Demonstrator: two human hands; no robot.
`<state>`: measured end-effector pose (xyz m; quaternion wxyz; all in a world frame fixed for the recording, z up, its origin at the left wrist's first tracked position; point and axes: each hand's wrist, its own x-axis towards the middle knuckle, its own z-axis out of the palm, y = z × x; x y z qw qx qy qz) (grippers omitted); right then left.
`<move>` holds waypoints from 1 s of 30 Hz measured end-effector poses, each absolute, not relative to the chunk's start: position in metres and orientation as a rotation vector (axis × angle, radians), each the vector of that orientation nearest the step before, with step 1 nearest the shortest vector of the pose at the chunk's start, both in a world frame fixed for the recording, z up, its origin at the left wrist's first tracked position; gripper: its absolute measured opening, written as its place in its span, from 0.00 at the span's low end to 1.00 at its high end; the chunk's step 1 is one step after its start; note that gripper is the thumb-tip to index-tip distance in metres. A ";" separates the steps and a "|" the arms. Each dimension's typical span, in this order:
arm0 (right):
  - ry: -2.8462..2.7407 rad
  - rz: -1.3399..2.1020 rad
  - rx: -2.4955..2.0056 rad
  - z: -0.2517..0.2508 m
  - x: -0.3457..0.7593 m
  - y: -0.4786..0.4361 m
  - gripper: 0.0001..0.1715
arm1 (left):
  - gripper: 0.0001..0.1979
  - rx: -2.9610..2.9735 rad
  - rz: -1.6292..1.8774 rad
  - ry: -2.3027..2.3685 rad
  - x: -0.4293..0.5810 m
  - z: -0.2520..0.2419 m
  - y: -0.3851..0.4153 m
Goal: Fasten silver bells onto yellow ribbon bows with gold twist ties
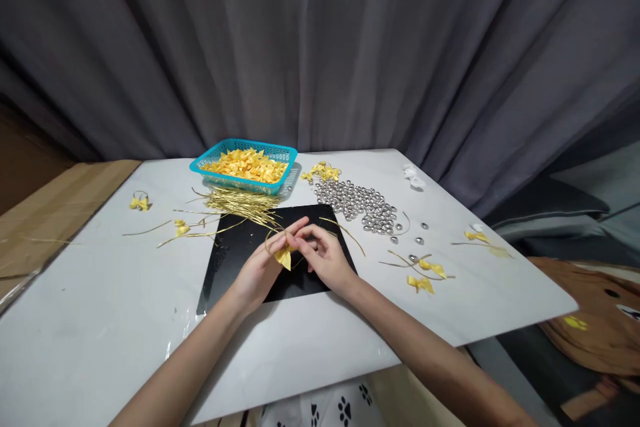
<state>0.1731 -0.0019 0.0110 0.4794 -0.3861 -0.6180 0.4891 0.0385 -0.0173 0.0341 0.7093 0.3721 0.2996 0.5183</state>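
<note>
The right fingers [309,252] are pinching at a yellow ribbon bow [284,257]; the left fingers [299,222] are extending nearly straight, their grip impossible to tell. The bow is sitting between both sets of fingers, one pointed end aiming down toward the wearer, its long axis partly hidden. Beneath the fingers a black mat [230,267] is lying on the table [100,307]; beyond them, gold cords [240,203] are lying before a turquoise basket [235,179].

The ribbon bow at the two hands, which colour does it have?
The ribbon bow is yellow, as the head view shows.
</note>
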 end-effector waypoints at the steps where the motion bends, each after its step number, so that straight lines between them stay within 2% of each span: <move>1: -1.491 1.262 -0.942 0.011 0.172 -0.001 0.15 | 0.07 0.828 1.135 0.664 0.039 0.034 -0.018; 5: -1.409 1.380 -0.932 0.013 0.172 0.001 0.18 | 0.08 0.858 1.117 0.670 0.039 0.033 -0.017; 9: -1.278 1.216 -0.981 0.018 0.177 0.003 0.20 | 0.14 0.801 1.309 0.826 0.036 0.027 -0.011; 12: -1.223 1.096 -1.026 0.021 0.180 0.003 0.21 | 0.14 0.882 1.460 0.990 0.035 0.021 -0.008; 16: -1.240 0.982 -1.042 0.017 0.180 0.004 0.19 | 0.11 1.180 1.402 1.038 0.038 0.020 -0.012; 19: -1.283 0.950 -1.024 0.012 0.178 0.004 0.17 | 0.08 1.167 1.390 1.079 0.041 0.024 -0.014; 30: -1.441 0.818 -1.040 0.012 0.181 0.004 0.13 | 0.12 1.162 1.404 1.101 0.041 0.026 -0.013</move>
